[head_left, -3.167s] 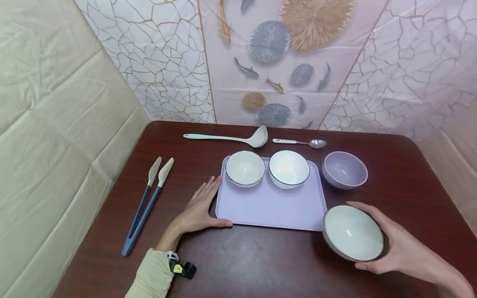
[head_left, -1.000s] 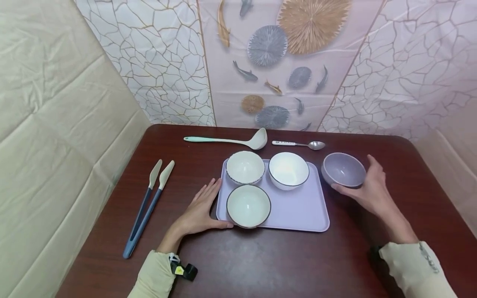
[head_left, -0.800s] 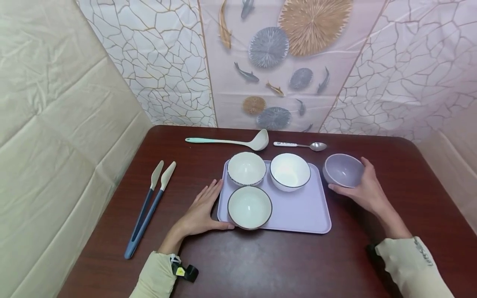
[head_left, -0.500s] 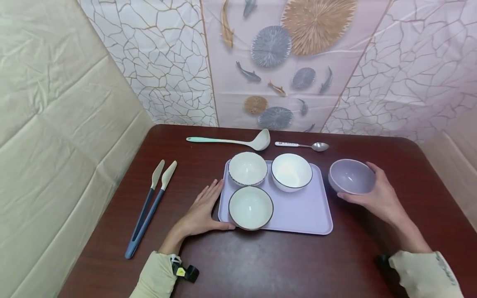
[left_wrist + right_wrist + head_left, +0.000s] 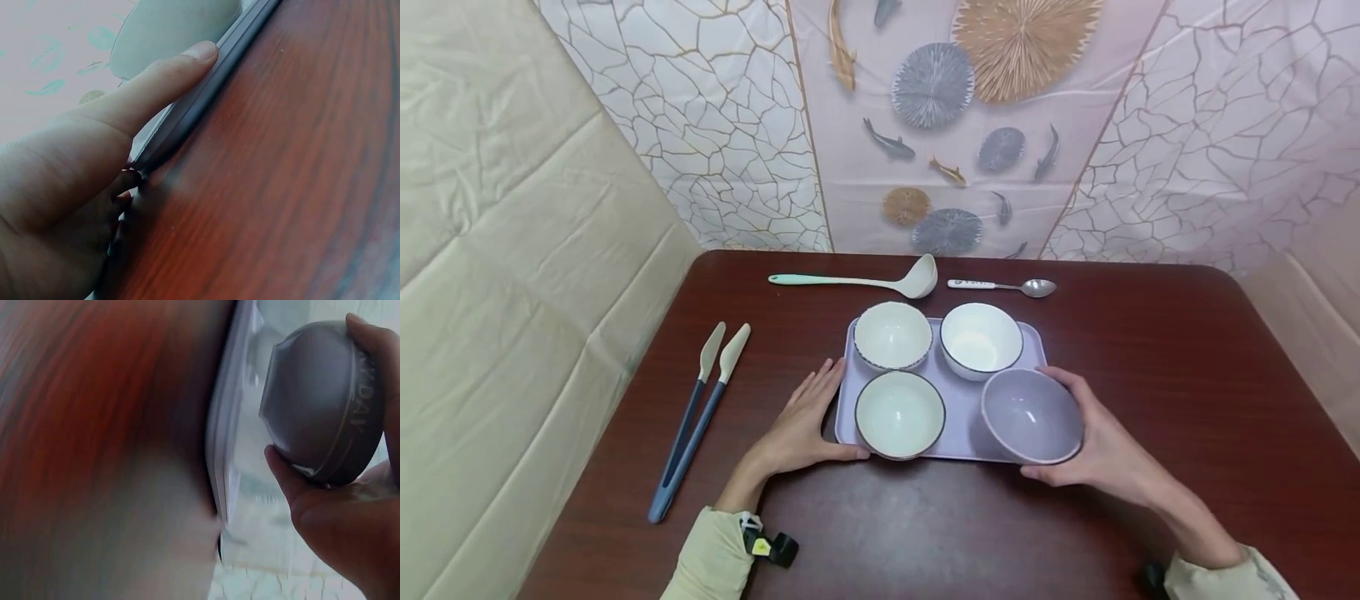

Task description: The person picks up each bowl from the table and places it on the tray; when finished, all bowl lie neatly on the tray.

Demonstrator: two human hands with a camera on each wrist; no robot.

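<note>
My right hand grips a purple bowl between thumb and fingers, over the front right corner of the lilac tray. In the right wrist view the bowl is tilted and appears raised off the tray; pale lettering marks its side. My left hand rests at the tray's left front corner, fingers straight along the left side and thumb on the front edge. Three bowls stand on the tray: a speckle-rimmed white one back left, a dark-rimmed white one back right, and a dark-rimmed pale one front left.
Behind the tray lie a ladle with a mint handle and a spoon with a white handle. Blue-handled tongs lie to the left on the dark wood table. Draped cloth walls border the table's back and sides.
The pale bowl was set on the tray's front left. My right hand then took the purple bowl from the table at right and carried it left over the tray. My left hand stayed put.
</note>
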